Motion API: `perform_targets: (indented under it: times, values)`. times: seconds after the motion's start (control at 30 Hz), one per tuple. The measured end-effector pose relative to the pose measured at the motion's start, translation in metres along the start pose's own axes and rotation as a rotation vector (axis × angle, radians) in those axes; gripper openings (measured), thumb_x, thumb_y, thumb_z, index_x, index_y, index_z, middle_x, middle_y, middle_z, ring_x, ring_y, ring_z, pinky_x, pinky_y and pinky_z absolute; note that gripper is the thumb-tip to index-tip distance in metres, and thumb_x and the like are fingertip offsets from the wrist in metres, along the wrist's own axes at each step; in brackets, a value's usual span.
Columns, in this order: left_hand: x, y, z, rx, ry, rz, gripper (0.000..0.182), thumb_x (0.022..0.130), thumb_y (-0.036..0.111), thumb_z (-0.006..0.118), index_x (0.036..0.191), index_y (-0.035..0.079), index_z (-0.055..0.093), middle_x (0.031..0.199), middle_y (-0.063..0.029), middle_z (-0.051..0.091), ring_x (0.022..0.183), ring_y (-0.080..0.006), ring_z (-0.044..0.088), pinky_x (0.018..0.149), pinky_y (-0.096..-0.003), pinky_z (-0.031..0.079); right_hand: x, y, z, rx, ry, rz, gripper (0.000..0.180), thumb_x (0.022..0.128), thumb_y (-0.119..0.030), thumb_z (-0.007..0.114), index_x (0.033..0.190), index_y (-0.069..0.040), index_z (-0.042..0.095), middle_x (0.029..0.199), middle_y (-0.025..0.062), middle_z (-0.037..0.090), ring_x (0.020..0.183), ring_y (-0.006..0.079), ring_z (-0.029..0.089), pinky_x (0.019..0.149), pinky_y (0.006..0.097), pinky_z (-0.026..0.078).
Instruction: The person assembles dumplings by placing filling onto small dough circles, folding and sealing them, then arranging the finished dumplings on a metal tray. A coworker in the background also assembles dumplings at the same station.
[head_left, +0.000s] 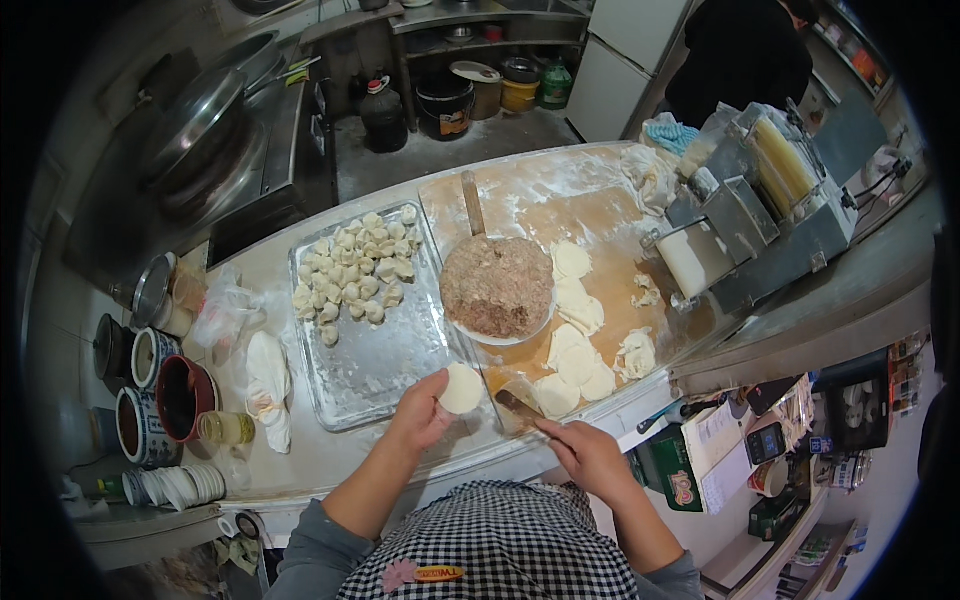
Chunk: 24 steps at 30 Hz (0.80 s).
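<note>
A round dough wrapper (460, 389) lies in my left hand (424, 410), above the near right corner of the metal tray. My right hand (589, 454) grips a flat wooden filling spatula (520, 406), its tip pointing left toward the wrapper. Beyond both hands stands a bowl heaped with minced meat filling (496, 286), and a wooden handle (472, 202) sticks up at its far side. Right of the bowl, several flat wrappers (571, 363) overlap on the floured wooden board (611, 292). Folded dumplings (352, 264) cluster at the far end of the metal tray (367, 382).
A dough rolling machine (772, 202) occupies the right end of the counter. Dough scraps (637, 354) lie near the board's right edge. Jars, a dark red pot (184, 397) and stacked white bowls (180, 486) line the left side. A person in black (739, 60) stands at the far right.
</note>
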<state>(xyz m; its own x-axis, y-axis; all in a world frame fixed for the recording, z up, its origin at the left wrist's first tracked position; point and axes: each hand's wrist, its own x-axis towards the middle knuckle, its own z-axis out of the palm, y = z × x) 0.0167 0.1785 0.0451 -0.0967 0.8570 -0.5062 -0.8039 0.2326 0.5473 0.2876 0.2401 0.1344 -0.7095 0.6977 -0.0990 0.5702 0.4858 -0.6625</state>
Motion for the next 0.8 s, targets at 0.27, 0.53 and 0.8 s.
perform_targets:
  times: [0.27, 0.53, 0.8]
  values:
    - [0.021, -0.006, 0.004, -0.180, 0.106, 0.011, 0.041, 0.106, 0.022, 0.035, 0.133, -0.006, 0.047, 0.127, -0.0175, 0.060, 0.115, -0.0273, 0.061, 0.100, -0.0369, 0.051, 0.030, -0.019, 0.033, 0.019, 0.066, -0.108, 0.047, 0.090, -0.014, 0.061, 0.135, -0.025, 0.056, 0.085, 0.0122, 0.064, 0.075, 0.0335, 0.064, 0.067, 0.0415, 0.054]
    - [0.061, 0.018, -0.018, -0.001, 0.273, 0.075, 0.032, 0.097, 0.004, 0.035, 0.123, -0.008, 0.049, 0.116, -0.0216, 0.060, 0.105, -0.0318, 0.064, 0.085, -0.0410, 0.058, 0.124, -0.043, 0.014, -0.309, 0.127, -0.214, 0.043, 0.088, -0.013, 0.061, 0.129, -0.025, 0.063, 0.076, 0.0102, 0.060, 0.068, 0.0312, 0.063, 0.059, 0.0407, 0.051]
    - [0.087, 0.042, 0.008, 0.033, 0.260, 0.104, 0.032, 0.089, -0.006, 0.037, 0.117, -0.011, 0.052, 0.116, -0.0226, 0.060, 0.106, -0.0331, 0.064, 0.090, -0.0434, 0.056, 0.159, -0.036, 0.026, -0.355, 0.088, -0.126, 0.040, 0.087, -0.013, 0.061, 0.124, -0.027, 0.067, 0.076, 0.0131, 0.064, 0.069, 0.0314, 0.065, 0.060, 0.0411, 0.052]
